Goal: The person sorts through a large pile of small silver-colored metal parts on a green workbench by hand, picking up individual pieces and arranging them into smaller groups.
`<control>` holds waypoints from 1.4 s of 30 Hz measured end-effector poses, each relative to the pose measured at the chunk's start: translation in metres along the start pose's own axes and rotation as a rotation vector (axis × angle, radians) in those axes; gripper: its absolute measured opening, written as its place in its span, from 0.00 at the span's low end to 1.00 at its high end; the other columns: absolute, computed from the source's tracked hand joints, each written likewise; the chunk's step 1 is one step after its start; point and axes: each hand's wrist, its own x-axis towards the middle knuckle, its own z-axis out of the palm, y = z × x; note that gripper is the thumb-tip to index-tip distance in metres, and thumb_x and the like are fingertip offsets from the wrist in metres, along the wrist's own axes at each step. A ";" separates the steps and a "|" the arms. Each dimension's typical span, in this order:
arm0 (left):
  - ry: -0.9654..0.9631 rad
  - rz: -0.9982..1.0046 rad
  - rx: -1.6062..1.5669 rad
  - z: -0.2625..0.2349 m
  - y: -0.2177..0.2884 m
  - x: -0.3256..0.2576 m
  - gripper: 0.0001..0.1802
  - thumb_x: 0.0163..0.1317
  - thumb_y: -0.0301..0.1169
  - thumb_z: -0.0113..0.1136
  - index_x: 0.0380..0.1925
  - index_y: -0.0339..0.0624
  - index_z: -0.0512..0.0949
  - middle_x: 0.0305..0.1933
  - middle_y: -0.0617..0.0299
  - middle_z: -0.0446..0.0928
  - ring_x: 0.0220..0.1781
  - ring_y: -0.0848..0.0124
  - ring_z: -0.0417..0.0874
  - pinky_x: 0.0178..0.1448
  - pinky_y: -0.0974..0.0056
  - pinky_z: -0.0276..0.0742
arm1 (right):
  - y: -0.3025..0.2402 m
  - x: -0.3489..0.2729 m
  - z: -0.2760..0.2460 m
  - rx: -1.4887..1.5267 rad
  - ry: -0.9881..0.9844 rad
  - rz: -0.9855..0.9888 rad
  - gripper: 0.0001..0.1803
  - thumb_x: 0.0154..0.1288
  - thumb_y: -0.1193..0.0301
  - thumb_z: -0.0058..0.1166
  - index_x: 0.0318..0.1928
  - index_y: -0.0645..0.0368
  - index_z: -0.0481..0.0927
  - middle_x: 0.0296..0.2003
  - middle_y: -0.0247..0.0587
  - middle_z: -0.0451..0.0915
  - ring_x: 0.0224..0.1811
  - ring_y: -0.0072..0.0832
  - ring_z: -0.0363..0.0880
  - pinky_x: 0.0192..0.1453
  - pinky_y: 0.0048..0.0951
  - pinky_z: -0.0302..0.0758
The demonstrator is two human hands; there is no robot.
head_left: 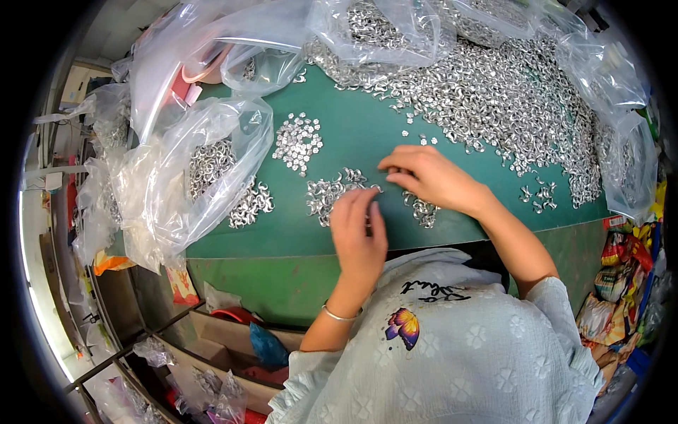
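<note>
Near the tabletop (353, 134) front edge, left hand (358, 230) fingers pressed together, right hand (431, 178) pinching; lift clips (328, 194) singly.

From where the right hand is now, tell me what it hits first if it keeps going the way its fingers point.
The right hand points left across the green table; it would probably first meet the small heap of metal pieces beside its fingertips, though depth is unclear.

table top (353, 141): green | metal pieces (494, 99): silver | shirt (480, 353): pale blue, floral, butterfly
</note>
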 end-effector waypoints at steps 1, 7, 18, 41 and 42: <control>0.015 -0.019 0.046 -0.007 -0.007 -0.002 0.13 0.58 0.15 0.59 0.44 0.36 0.79 0.45 0.52 0.78 0.48 0.57 0.80 0.52 0.59 0.75 | -0.003 -0.005 -0.009 -0.008 0.004 0.051 0.10 0.61 0.76 0.58 0.43 0.64 0.81 0.37 0.47 0.80 0.40 0.45 0.79 0.46 0.40 0.76; -0.045 -0.037 0.118 -0.006 -0.018 0.010 0.13 0.58 0.19 0.62 0.44 0.37 0.79 0.48 0.54 0.78 0.51 0.56 0.78 0.60 0.54 0.69 | -0.004 -0.003 0.006 -0.193 0.098 -0.096 0.09 0.58 0.74 0.61 0.40 0.62 0.80 0.38 0.44 0.77 0.46 0.43 0.77 0.50 0.41 0.75; -0.181 -0.019 -0.062 -0.005 -0.004 0.003 0.14 0.62 0.19 0.57 0.49 0.34 0.77 0.57 0.50 0.76 0.58 0.53 0.77 0.64 0.57 0.71 | 0.003 -0.031 -0.029 -0.275 -0.019 -0.027 0.04 0.56 0.77 0.59 0.32 0.61 0.78 0.33 0.43 0.74 0.42 0.41 0.75 0.53 0.38 0.71; -0.302 0.700 0.142 0.099 0.054 0.010 0.28 0.64 0.49 0.61 0.53 0.38 0.76 0.50 0.42 0.74 0.52 0.42 0.75 0.54 0.43 0.74 | 0.093 -0.079 0.023 -0.133 0.890 -0.549 0.23 0.73 0.51 0.45 0.31 0.57 0.76 0.29 0.46 0.73 0.34 0.48 0.72 0.38 0.46 0.68; -0.286 0.693 0.149 0.101 0.057 0.012 0.28 0.64 0.49 0.61 0.53 0.38 0.76 0.50 0.42 0.74 0.52 0.42 0.75 0.54 0.43 0.74 | 0.096 -0.065 0.029 -0.109 0.903 -0.574 0.23 0.73 0.51 0.45 0.31 0.57 0.76 0.28 0.46 0.73 0.33 0.48 0.72 0.38 0.46 0.68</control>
